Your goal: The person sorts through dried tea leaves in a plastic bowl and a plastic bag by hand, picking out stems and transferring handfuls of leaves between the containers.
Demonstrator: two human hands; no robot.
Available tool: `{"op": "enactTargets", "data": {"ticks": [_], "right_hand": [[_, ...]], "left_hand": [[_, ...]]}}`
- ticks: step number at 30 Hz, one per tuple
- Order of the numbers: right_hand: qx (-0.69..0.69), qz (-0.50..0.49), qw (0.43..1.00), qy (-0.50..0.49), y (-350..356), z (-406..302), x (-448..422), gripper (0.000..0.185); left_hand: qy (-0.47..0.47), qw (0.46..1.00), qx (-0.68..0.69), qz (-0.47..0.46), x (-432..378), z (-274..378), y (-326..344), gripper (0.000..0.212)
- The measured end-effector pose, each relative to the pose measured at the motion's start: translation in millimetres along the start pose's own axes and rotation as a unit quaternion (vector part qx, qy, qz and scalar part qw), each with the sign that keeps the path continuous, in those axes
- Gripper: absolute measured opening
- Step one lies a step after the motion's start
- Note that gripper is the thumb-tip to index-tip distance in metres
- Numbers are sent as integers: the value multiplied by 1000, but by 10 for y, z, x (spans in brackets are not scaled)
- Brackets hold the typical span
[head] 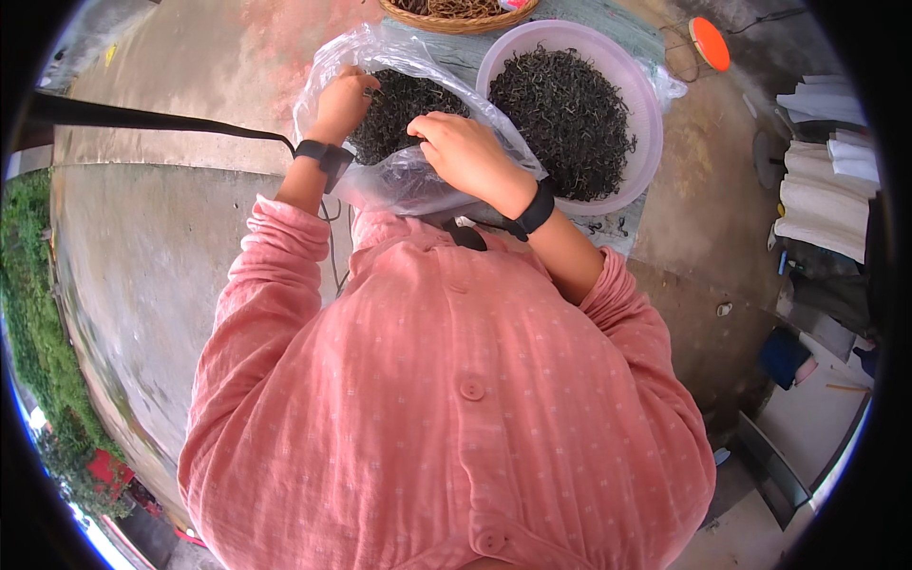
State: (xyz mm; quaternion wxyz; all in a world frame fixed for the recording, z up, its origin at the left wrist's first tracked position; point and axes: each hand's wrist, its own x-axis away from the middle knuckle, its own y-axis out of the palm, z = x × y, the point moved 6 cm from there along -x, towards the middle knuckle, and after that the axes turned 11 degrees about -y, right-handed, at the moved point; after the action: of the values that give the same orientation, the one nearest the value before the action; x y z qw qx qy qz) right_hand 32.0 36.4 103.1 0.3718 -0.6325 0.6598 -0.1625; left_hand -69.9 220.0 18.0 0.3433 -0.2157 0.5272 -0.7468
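Note:
In the head view, a clear plastic bag (417,187) lies open before me, holding dark, curled dried leaves (399,117) that look like tea. My left hand (347,103) is inside the bag's left side, fingers bent, with dark bits of leaf at the fingertips. Across the bag's near right part reaches my right hand (467,151); its fingers curl down to the leaves, and what they hold is hidden. Just right of the bag stands a round lilac plastic basket (650,135), with a broad heap of similar dark leaves (559,121) in it.
Bag and basket rest on a worn bluish-grey tabletop (456,55). Beyond them is a woven basket (456,26) with brownish dried strands. An orange-topped stool (709,44) stands at the far right. Folded cloths (826,185) are at the right edge. A black strap (164,120) extends leftward.

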Motion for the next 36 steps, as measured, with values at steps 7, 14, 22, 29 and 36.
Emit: {"op": "enactTargets", "data": {"ticks": [7, 14, 22, 29, 36], "right_hand": [[-30, 13, 998, 60, 114, 262, 164, 14], [-90, 116, 987, 66, 39, 317, -27, 18], [-97, 134, 985, 43, 277, 390, -174, 16], [-103, 218, 968, 75, 174, 448, -41, 10], [-331, 265, 888, 180, 164, 707, 157, 5]], "left_hand": [[-27, 998, 7, -59, 16, -59, 139, 17], [-4, 993, 112, 22, 404, 298, -322, 12], [-50, 968, 245, 29, 742, 546, -358, 13], [-64, 965, 253, 26, 820, 582, -295, 17], [-116, 953, 278, 16, 851, 313, -71, 14]]}}
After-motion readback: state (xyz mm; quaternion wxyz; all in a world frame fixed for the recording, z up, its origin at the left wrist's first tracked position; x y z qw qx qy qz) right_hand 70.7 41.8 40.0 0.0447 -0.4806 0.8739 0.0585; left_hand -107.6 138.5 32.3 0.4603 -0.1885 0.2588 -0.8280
